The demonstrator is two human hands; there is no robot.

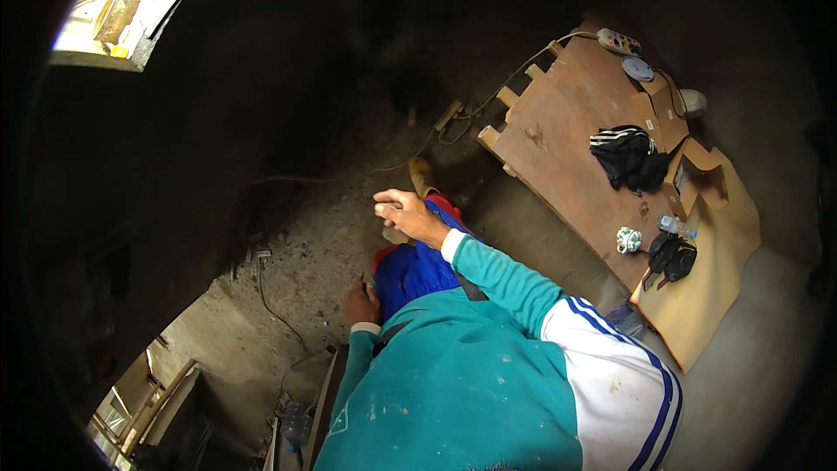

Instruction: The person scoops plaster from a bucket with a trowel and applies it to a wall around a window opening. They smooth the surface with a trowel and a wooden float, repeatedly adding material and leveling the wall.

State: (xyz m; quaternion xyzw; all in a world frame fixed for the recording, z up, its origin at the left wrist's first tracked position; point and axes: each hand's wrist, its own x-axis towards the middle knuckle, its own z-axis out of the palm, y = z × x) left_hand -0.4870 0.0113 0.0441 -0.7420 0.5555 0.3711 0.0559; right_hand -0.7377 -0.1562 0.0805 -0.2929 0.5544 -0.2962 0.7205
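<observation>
My right hand (408, 215) is raised in front of my legs, above my blue trousers (410, 275) with red edges. Its fingers point left, loosely bent and apart, and I see nothing in them. Lower and to the left, my left hand (361, 303) hangs in shade beside my thigh. One finger of it sticks out, and nothing shows in it; the rest of its fingers are hard to make out. A yellowish-brown boot (422, 176) stands beyond my right hand. Part of my other boot (395, 235) shows just under that hand.
On the right is a wooden board platform (558, 135) with dark clothing (628, 157), opened cardboard (704, 176), a plastic bottle (677, 227), a patterned cup (628, 240) and a black bag (671, 258). A power strip (618, 41) lies at its far end. Cables (384, 167) cross the rough floor (305, 244).
</observation>
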